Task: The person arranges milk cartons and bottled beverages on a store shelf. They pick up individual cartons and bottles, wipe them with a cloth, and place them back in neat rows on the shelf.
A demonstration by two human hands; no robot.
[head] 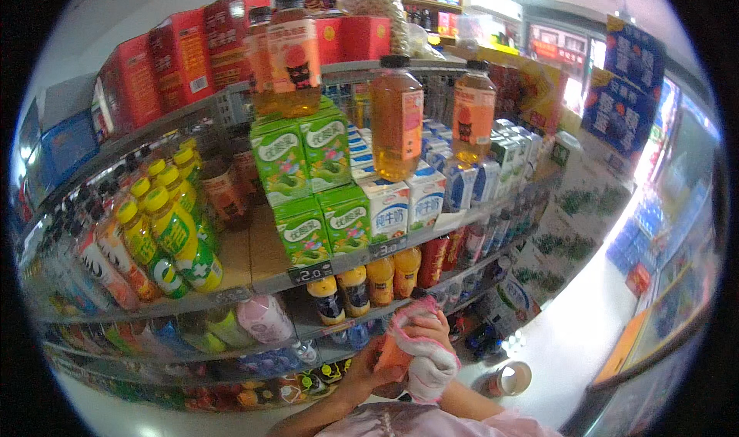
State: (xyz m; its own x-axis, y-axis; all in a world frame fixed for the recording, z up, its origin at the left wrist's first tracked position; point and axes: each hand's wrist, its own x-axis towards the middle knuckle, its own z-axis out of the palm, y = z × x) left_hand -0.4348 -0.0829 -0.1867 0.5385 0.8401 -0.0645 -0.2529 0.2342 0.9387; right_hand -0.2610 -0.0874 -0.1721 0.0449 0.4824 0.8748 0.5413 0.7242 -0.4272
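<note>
Low in front of my body, my left hand (365, 373) grips a dark-capped drink bottle (392, 353) with an orange label. My right hand (432, 325) holds a white cloth (432, 370) with pink edging against the bottle's upper part. The cloth and fingers hide much of that bottle. Similar amber bottles stand on drink cartons: one (294, 56) on the stacked green cartons (300, 189) with another beside it, one (397, 119) on white milk cartons (388, 211), and one (473, 111) farther right. More orange-labelled bottles (224, 192) stand deeper on the shelf.
Yellow-capped bottles (170, 235) crowd the shelf's left part. Orange drink bottles (380, 281) line the tier below. Red boxes (180, 50) stand on top. A round open container (511, 378) sits on the floor (568, 344) at right, near a glass-fronted case (652, 344).
</note>
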